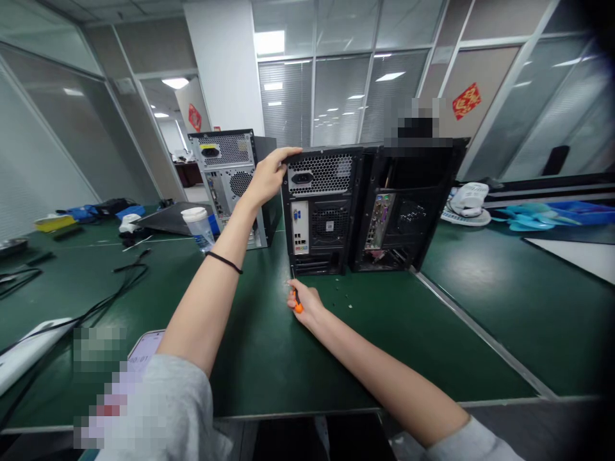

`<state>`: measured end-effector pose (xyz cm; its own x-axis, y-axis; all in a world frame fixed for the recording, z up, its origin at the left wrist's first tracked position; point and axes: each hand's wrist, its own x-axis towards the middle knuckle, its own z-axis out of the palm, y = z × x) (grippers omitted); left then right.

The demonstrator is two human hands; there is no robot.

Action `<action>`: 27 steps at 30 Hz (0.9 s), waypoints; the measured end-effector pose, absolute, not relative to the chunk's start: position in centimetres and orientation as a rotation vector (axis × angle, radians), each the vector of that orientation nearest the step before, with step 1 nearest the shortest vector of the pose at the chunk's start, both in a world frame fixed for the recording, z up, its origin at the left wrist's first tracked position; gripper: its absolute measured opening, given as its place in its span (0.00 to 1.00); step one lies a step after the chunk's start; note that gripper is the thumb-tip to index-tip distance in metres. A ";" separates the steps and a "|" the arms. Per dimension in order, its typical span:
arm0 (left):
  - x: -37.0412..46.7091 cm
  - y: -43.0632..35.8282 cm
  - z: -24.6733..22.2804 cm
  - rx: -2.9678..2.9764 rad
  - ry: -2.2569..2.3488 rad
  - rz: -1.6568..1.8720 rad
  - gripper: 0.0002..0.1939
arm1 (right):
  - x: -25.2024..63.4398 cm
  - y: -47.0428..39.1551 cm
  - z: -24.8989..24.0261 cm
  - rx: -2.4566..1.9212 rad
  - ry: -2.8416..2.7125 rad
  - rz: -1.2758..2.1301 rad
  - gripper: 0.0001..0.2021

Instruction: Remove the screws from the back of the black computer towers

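Note:
A black computer case (pixel 325 221) stands upright in the middle of the table, its rear panel with ports, a fan grille and a power socket towards me. My left hand (pixel 269 174) grips its top left corner, fingers over the upper edge. Low down in front of the case, my right hand (pixel 305 303) is closed round a screwdriver (pixel 298 302) with an orange and black handle. The screwdriver points up at the case's bottom left corner; I cannot tell whether its tip touches a screw. Several small screws (pixel 350 306) lie on the table to the right of this hand.
Another black case (pixel 408 211) with an open upper bay stands close on the right, and a silver-backed case (pixel 235 186) behind on the left. A lidded cup (pixel 198 227), black cables (pixel 113 288) and a phone (pixel 147 346) are on the green table (pixel 254 358) at left.

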<state>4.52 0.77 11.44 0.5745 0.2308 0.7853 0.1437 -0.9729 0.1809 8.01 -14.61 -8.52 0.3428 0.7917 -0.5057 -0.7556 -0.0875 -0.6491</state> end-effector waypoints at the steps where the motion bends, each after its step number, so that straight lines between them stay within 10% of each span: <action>1: 4.5 0.8 11.4 2.703 0.322 1.364 0.25 | 8.0 -14.6 -8.6 -1.065 -0.052 1.271 0.15; 27: 4.6 0.8 11.4 2.752 0.332 1.379 0.25 | 7.6 -14.9 -9.5 -0.974 -0.064 1.257 0.17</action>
